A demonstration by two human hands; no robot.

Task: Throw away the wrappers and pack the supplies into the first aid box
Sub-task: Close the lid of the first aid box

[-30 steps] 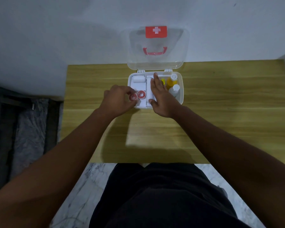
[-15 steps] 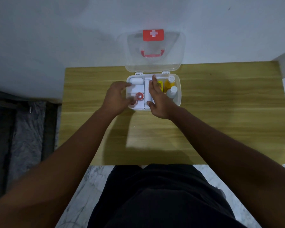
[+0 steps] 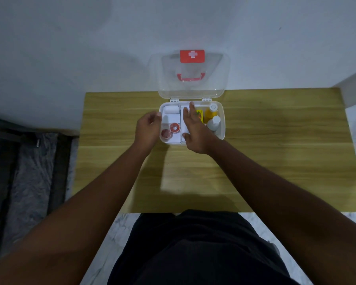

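The white first aid box (image 3: pixel 222 128) stands at the table's far edge with its clear lid (image 3: pixel 193 79) raised against the wall. Inside lie a white bandage roll (image 3: pixel 171 109), two red tape rolls (image 3: pixel 174 127) (image 3: pixel 166 133), a yellow item (image 3: pixel 199 115), an orange bottle (image 3: pixel 211 112) and a white bottle (image 3: pixel 214 124). My left hand (image 3: pixel 147 128) hovers at the box's left wall, fingers loosely apart and holding nothing. My right hand (image 3: pixel 194 128) lies flat over the box's middle, fingers spread, covering what is under it.
The wooden table (image 3: pixel 255 161) carries only the box. A white wall rises right behind it. Dark flooring and a step (image 3: pixel 29 161) lie to the left, and marble floor shows under the table's near edge.
My left hand let go of the tape roll in the box's left compartment and drew back to the box's left wall. My right hand stayed over the middle.
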